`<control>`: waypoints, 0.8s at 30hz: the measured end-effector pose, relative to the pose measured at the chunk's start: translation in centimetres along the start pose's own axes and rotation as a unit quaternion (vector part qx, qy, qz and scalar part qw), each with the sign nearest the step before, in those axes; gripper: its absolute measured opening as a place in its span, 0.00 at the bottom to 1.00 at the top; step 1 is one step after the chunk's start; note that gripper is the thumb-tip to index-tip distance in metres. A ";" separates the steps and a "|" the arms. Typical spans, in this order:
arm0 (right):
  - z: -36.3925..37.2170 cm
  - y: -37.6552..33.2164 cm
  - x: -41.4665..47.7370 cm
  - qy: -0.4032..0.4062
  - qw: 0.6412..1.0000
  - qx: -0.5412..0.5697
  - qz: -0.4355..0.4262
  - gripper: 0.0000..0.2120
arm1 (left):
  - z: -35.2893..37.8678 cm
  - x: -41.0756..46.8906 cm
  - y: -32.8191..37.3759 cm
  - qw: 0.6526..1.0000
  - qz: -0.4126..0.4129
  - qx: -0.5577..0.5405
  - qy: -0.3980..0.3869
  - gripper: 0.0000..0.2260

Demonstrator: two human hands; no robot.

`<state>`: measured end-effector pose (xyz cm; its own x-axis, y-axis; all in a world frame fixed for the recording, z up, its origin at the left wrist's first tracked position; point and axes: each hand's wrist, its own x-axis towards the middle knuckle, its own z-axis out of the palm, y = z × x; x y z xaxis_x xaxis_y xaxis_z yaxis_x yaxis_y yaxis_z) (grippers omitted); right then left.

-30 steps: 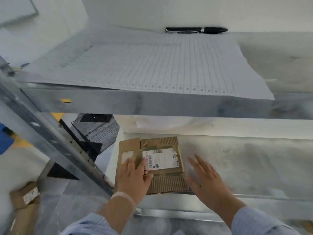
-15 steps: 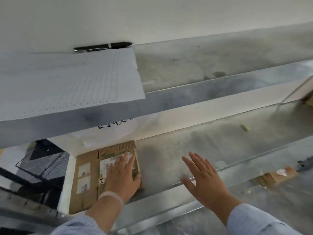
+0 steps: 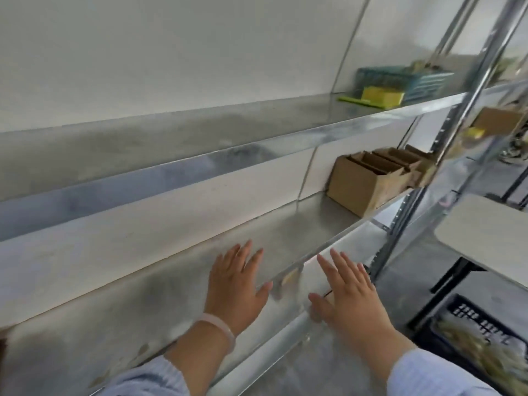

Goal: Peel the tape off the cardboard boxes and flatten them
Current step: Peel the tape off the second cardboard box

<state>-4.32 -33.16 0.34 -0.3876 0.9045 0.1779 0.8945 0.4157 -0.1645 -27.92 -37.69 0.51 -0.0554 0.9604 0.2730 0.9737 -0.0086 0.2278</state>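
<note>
Your cardboard boxes (image 3: 365, 184) sit smeared by motion blur and partly behind the rack upright (image 3: 485, 64), and the black crate (image 3: 468, 312) runs off the lower right edge.

Brown cardboard boxes (image 3: 368, 181) stand in a row at the far right end of the middle shelf (image 3: 285, 227), close against one another. They sit upright with tops open and flaps raised, not flattened. Further right and higher up, another brown box (image 3: 498, 120) shows, too blurred to read
</note>
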 end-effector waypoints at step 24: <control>-1.5 27.4 18.1 -0.010 0.983 0.032 0.180 0.35 | 15.3 32.4 18.3 0.986 0.116 -0.103 -0.053 0.32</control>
<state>13.51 -5.52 0.55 -0.0541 0.9955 0.0775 0.9587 0.0735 -0.2746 -8.46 -2.49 -0.80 0.1986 0.9495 0.2431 0.8910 -0.2782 0.3588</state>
